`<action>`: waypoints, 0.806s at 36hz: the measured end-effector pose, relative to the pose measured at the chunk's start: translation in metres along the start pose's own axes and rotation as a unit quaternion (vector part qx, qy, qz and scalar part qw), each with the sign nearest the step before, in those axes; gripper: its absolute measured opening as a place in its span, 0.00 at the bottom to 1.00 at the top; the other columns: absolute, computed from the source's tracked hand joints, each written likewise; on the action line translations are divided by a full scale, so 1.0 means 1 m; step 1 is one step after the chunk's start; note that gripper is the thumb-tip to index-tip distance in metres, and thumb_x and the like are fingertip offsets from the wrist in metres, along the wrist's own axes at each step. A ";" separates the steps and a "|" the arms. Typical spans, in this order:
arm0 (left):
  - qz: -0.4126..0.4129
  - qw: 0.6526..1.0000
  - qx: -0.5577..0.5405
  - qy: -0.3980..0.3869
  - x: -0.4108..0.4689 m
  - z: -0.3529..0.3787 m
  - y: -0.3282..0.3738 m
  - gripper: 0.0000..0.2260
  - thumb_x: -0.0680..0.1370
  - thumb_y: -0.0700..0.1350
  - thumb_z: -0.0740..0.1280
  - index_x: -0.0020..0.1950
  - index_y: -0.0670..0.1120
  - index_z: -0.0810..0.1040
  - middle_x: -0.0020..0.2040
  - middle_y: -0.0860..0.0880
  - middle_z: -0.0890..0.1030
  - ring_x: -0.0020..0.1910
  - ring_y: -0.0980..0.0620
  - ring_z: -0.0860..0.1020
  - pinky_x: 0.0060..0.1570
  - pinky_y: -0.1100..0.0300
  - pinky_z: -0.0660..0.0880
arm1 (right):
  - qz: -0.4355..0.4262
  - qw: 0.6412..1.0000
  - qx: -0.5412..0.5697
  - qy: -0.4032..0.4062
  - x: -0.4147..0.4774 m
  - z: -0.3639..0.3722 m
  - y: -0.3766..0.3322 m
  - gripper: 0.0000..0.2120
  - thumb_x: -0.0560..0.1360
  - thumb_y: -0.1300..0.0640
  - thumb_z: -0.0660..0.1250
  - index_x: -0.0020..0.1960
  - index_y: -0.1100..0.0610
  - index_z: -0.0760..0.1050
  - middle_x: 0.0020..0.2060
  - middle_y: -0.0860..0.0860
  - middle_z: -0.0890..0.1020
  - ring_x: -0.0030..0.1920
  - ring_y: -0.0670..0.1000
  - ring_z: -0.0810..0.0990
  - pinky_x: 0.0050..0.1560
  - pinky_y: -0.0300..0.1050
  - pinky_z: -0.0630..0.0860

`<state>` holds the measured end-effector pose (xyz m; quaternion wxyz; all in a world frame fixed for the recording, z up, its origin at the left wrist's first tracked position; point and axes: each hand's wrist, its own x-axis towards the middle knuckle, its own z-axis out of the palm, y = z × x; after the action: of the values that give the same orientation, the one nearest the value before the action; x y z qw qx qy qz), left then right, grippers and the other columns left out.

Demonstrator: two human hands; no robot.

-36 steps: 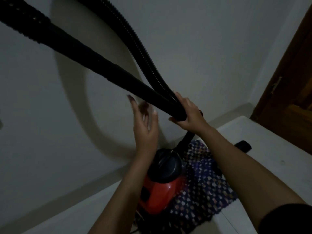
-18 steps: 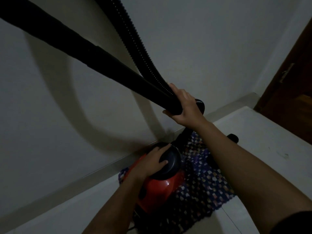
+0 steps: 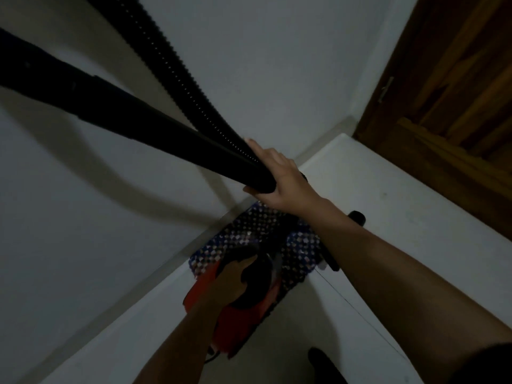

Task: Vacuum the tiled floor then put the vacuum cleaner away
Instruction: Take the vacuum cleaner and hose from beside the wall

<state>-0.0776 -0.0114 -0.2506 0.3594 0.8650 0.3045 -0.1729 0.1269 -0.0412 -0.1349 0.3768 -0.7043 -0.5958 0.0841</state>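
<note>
White tiles [image 3: 388,217] meet a pale wall [image 3: 277,65] in a corner, with a wooden door [image 3: 457,92] at right. The red vacuum [image 3: 235,322], black on top, lies over the near edge of a patterned mat [image 3: 249,234] by the wall. The left hand [image 3: 230,278] curls its fingers over that top; the right hand [image 3: 282,178] clamps the black wand [image 3: 138,112] and ribbed hose [image 3: 177,65].

A checkered mat [image 3: 249,234] lies at the foot of a white wall [image 3: 277,65]; a brown wooden door [image 3: 457,79] stands to the right.
</note>
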 end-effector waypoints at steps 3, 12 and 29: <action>0.030 0.999 -0.003 -0.033 -0.041 -0.016 0.024 0.25 0.81 0.36 0.55 0.76 0.44 0.52 0.77 0.45 0.57 0.76 0.50 0.58 0.63 0.78 0.43 | 0.047 0.999 0.003 0.014 -0.013 -0.040 -0.035 0.40 0.72 0.42 0.65 0.78 0.50 0.53 0.54 0.54 0.76 0.54 0.53 0.75 0.58 0.57 0.72; 0.097 0.989 0.038 -0.107 -0.175 -0.071 0.089 0.26 0.78 0.37 0.59 0.75 0.48 0.59 0.75 0.47 0.62 0.74 0.48 0.61 0.70 0.65 0.54 | 0.122 0.989 0.003 0.079 -0.052 -0.145 -0.164 0.40 0.71 0.43 0.67 0.78 0.45 0.51 0.55 0.54 0.76 0.55 0.52 0.75 0.59 0.59 0.72; 0.098 0.994 -0.052 -0.021 -0.388 -0.095 0.096 0.21 0.78 0.44 0.65 0.71 0.50 0.68 0.70 0.48 0.71 0.70 0.50 0.68 0.69 0.60 0.61 | 0.094 0.984 -0.010 0.151 -0.137 -0.175 -0.377 0.40 0.72 0.44 0.69 0.78 0.46 0.52 0.58 0.54 0.75 0.55 0.54 0.75 0.58 0.61 0.73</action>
<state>-0.3006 -0.1516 0.0647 0.4252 0.8670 0.2192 -0.1394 -0.1043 -0.2377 0.1804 0.4463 -0.7654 -0.4637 0.0059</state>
